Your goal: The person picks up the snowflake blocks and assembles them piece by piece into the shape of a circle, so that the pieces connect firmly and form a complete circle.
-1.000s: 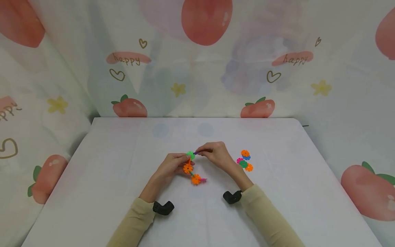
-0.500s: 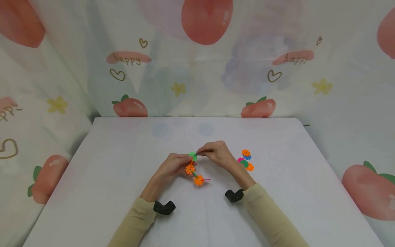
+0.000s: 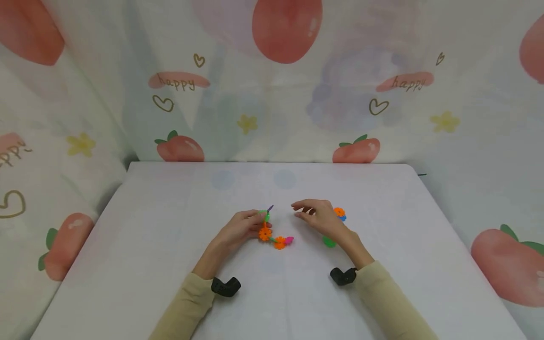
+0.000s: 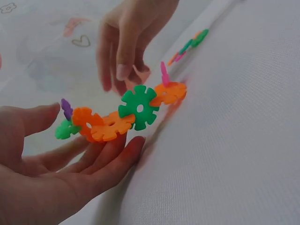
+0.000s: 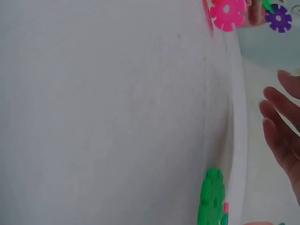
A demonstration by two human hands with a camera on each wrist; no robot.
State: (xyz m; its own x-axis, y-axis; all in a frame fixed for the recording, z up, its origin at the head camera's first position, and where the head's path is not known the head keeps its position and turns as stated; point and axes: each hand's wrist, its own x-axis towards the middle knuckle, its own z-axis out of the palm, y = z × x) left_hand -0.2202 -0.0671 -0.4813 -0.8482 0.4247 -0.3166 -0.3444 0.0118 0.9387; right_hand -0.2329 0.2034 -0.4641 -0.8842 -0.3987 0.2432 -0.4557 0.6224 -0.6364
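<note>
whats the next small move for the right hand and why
Probably lower the right hand to the loose green disc: that hand is empty, while the left hand holds the chain, whose end bears the purple disc.

The right fingers (image 3: 303,203) have drawn rightward, apparently releasing the purple disc (image 3: 270,208).

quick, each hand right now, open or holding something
Left hand: holding the chain of flower-shaped discs.
Right hand: open, holding nothing.
</note>
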